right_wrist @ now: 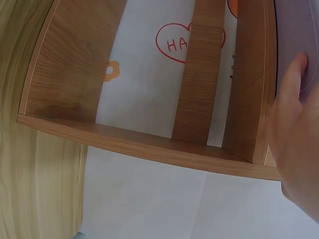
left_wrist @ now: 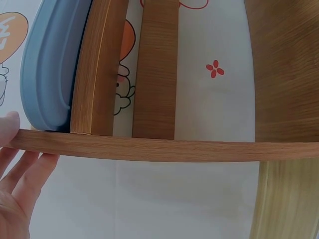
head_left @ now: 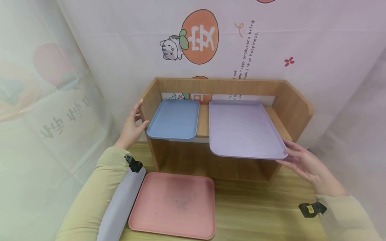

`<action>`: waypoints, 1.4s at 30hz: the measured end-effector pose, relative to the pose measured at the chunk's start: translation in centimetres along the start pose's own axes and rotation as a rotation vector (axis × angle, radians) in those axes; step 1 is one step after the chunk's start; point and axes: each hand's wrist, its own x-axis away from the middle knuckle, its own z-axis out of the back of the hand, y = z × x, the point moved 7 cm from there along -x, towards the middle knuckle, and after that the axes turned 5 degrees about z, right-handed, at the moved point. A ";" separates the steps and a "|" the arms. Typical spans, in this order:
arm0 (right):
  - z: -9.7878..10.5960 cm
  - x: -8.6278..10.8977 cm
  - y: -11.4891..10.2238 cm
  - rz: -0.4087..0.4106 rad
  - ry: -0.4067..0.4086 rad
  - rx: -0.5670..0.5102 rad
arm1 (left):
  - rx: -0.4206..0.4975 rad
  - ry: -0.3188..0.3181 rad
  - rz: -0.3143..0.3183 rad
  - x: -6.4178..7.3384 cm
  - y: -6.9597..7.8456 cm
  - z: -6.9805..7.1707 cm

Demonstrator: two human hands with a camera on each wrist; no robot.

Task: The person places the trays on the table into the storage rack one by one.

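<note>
A wooden two-tier shelf [head_left: 176, 85] stands at the back of the table. My left hand [head_left: 132, 129] grips the front edge of its left side panel [left_wrist: 164, 149], thumb inside and fingers outside. Just beside that thumb, a blue tray [head_left: 175, 118] lies on the upper board. On the right of the same board is a larger purple tray [head_left: 244, 130], its front part jutting past the board's edge. My right hand [head_left: 304, 164] holds this tray at its front right corner, thumb below the rim. In the right wrist view, a fingertip lies against the purple tray [right_wrist: 294, 45].
A pink tray [head_left: 178, 204] with dark smudges lies on the wooden table [head_left: 256, 214] in front of the shelf. Left of it, a pale lilac board or tray [head_left: 123, 204] is partly hidden by my left sleeve. Printed cloth [head_left: 120, 57] hangs behind and at the sides.
</note>
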 end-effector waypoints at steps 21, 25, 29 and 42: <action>0.7 2.1 1.3 -0.055 -0.201 -0.071 | -0.026 0.007 0.010 0.2 0.2 0.4; 1.5 2.7 2.8 -0.075 -0.233 -0.088 | -0.032 0.004 0.017 0.3 0.2 0.3; 2.3 3.1 5.5 -0.116 -0.258 -0.074 | -0.029 0.003 0.028 0.3 0.1 0.2; 6.6 3.0 16.2 -0.301 -0.004 0.056 | -0.009 0.007 0.013 0.0 0.0 0.2</action>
